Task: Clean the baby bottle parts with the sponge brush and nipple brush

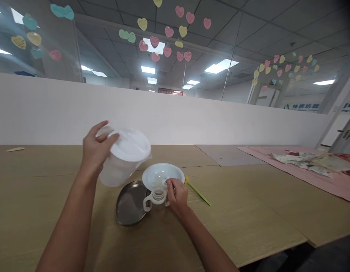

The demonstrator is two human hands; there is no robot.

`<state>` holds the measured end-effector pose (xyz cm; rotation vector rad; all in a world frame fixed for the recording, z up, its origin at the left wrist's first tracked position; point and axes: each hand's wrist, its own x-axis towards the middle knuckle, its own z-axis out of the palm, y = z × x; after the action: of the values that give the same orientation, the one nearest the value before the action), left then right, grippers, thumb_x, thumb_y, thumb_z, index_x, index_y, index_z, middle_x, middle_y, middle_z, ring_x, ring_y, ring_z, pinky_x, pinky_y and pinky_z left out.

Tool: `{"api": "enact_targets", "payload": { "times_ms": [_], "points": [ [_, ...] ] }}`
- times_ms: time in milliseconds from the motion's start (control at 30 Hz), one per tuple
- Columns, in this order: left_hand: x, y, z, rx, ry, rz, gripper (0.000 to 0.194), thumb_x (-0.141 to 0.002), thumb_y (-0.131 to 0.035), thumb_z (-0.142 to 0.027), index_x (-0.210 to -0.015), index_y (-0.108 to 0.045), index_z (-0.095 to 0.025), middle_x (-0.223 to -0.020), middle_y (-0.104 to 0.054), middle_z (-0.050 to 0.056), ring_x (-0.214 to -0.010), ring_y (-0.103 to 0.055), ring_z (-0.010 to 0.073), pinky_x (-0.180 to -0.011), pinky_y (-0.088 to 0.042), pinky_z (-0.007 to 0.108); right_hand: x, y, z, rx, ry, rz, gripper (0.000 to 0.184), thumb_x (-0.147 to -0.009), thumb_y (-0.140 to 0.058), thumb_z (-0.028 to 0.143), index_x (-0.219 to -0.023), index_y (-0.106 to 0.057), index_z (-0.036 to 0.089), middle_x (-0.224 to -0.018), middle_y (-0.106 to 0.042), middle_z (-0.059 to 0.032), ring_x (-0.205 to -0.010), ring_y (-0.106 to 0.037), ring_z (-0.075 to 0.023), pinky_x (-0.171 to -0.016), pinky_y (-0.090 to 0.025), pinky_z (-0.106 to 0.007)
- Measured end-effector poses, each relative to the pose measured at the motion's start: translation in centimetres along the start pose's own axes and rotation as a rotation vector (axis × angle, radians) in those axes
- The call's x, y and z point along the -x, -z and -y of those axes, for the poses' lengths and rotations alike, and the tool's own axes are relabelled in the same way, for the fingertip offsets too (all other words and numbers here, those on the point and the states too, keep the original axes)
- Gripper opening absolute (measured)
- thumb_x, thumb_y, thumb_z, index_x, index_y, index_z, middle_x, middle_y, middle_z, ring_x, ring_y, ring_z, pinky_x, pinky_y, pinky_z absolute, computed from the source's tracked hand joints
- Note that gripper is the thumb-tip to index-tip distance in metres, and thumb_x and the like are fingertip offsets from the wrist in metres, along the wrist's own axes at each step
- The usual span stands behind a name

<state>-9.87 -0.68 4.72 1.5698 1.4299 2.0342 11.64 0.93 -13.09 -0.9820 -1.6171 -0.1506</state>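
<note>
My left hand (97, 149) grips a translucent plastic tub (118, 170) with a white lid (131, 145) by its upper left edge. The tub is tilted and held above the table. My right hand (179, 194) is closed on a small whitish piece (165, 182), too small to make out, over the near side of a white bowl (163, 169). Just in front of the bowl stands a bottle (158, 197) with an uncapped, threaded neck and white side handles, close to my right fingers. Something clear lies in the bowl. Left of the bottle is a metal tray (132, 206).
A green stick with a yellow end (199, 192) lies right of the bowl. At the far right, cloths (313, 162) rest on a pink sheet (279, 158). A white wall (163, 117) with glass above borders the table (234, 211). A flat pale piece (15, 149) lies far left.
</note>
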Motion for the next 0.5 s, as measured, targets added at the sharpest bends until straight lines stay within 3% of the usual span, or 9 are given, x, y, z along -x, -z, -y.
{"api": "enact_targets", "payload": {
  "times_ms": [67, 200, 267, 367, 433, 500],
  "points": [
    [-1.5, 0.4, 2.2, 0.081, 0.135, -0.194, 0.058, -0.062, -0.066, -0.026, -0.118, -0.051, -0.019, -0.081, -0.058, 0.001, -0.069, -0.052, 0.0096, -0.061, -0.044, 0.02, -0.8, 0.8, -0.8, 0.038, -0.115, -0.073, 0.032, -0.087, -0.032, 0.028, -0.076, -0.06, 0.015, -0.068, -0.06, -0.0046, -0.064, -0.052, -0.0134, -0.061, -0.035, -0.023],
    [-3.8, 2.0, 5.8, 0.042, 0.303, -0.382, 0.061, -0.056, -0.069, -0.025, -0.115, -0.053, -0.018, -0.079, -0.054, 0.0, -0.061, -0.047, 0.0072, -0.052, -0.039, 0.017, -2.4, 2.6, -4.0, 0.289, -0.447, -0.126, 0.026, -0.082, -0.036, 0.025, -0.082, -0.06, 0.015, -0.077, -0.063, -0.006, -0.07, -0.054, -0.0158, -0.061, -0.034, -0.024],
    [-4.4, 2.8, 6.9, -0.012, 0.363, -0.435, 0.063, -0.055, -0.069, -0.027, -0.116, -0.052, -0.021, -0.08, -0.054, 0.0, -0.059, -0.044, 0.007, -0.049, -0.039, 0.017, -2.8, 3.3, -5.8, 0.418, -0.582, -0.027, 0.024, -0.078, -0.039, 0.021, -0.086, -0.06, 0.014, -0.083, -0.063, -0.008, -0.077, -0.055, -0.0178, -0.062, -0.034, -0.025],
    [-5.0, 3.7, 8.3, -0.099, 0.455, -0.447, 0.068, -0.052, -0.07, -0.029, -0.117, -0.051, -0.023, -0.079, -0.053, -0.001, -0.056, -0.044, 0.0072, -0.047, -0.039, 0.019, -2.7, 3.9, -7.6, 0.575, -0.74, 0.284, 0.027, -0.076, -0.038, 0.019, -0.087, -0.061, 0.012, -0.089, -0.064, -0.0123, -0.083, -0.057, -0.0208, -0.061, -0.035, -0.026],
    [-5.4, 4.1, 9.3, -0.146, 0.486, -0.448, 0.07, -0.052, -0.07, -0.032, -0.118, -0.05, -0.024, -0.08, -0.053, -0.001, -0.056, -0.044, 0.0071, -0.047, -0.039, 0.019, -2.3, 4.0, -8.1, 0.622, -0.795, 0.452, 0.027, -0.075, -0.04, 0.019, -0.086, -0.063, 0.011, -0.09, -0.064, -0.0143, -0.082, -0.059, -0.0227, -0.059, -0.036, -0.026],
    [-5.7, 4.6, 10.3, -0.268, 0.445, -0.431, 0.064, -0.056, -0.067, -0.037, -0.116, -0.051, -0.02, -0.08, -0.054, 0.0, -0.055, -0.045, 0.0076, -0.047, -0.04, 0.02, -2.0, 4.0, -8.4, 0.625, -0.801, 0.529, 0.024, -0.071, -0.045, 0.018, -0.084, -0.064, 0.011, -0.089, -0.065, -0.0154, -0.082, -0.06, -0.0247, -0.058, -0.037, -0.027]
  ]
}}
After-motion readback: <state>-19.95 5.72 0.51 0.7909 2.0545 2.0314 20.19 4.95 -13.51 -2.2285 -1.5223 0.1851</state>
